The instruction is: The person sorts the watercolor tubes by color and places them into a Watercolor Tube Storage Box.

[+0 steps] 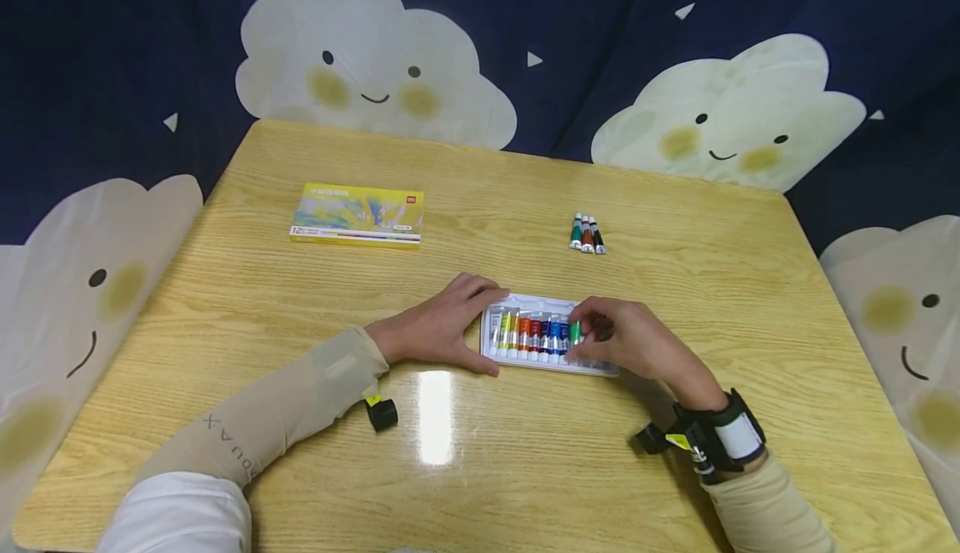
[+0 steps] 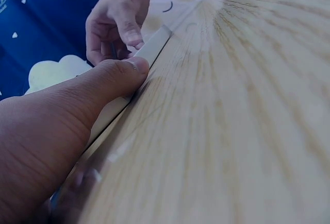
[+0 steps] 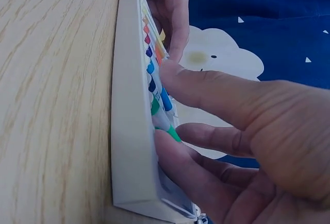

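A white plastic tray [image 1: 551,367] of paint tubes lies in the middle of the table. Its tubes [image 1: 535,336] stand in a row running from white and yellow through orange and red to blue and green. My left hand [image 1: 442,324] grips the tray's left end, thumb along the near wall and fingers at the far corner. At the right end of the row, my right hand [image 1: 630,336] pinches a green paint tube [image 1: 575,332] with curled fingers. In the right wrist view that green tube [image 3: 163,118] shows between the thumb and fingers; they partly hide the tray's right end.
A yellow paint box [image 1: 356,216] lies at the back left of the wooden table [image 1: 480,203]. Three loose tubes [image 1: 587,234], green, reddish brown and black, lie side by side behind the tray. A dark cloud-patterned cloth [image 1: 555,2] hangs behind the table.
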### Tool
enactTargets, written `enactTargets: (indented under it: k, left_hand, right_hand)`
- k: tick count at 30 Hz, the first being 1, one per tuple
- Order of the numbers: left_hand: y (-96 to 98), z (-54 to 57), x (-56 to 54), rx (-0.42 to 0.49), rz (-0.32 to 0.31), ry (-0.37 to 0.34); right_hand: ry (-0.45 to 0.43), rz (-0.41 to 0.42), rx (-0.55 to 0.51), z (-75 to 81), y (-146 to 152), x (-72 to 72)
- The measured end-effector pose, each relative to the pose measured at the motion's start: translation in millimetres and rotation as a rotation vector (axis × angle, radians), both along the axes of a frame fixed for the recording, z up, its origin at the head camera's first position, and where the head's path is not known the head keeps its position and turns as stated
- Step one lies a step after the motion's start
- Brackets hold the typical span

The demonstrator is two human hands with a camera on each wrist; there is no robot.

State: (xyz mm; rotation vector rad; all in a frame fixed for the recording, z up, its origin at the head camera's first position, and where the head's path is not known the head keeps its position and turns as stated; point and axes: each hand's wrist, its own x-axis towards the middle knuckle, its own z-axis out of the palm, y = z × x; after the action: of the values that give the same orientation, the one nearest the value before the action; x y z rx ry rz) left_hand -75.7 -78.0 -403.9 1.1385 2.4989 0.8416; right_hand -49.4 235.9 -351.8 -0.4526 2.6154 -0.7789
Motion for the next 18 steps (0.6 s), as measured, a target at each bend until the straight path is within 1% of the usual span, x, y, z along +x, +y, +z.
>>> enactTargets:
  k: [4,9,18]
  left_hand:
    - [-0.4,0.1,0.3,-0.003,0.0,0.0]
    - [-0.3,0.4,0.7,-0.007,-0.001,0.002]
    - [0.1,-0.9,0.2,-0.008,0.003,0.0]
  right_hand:
    - [0.032,-0.005,0.002,-0.2,0.3,0.8]
    - [0.045,-0.021,-0.012,-0.1,1.3,1.1]
    - [0.086,-0.048,-0.015,0.4,5.2,-3.6]
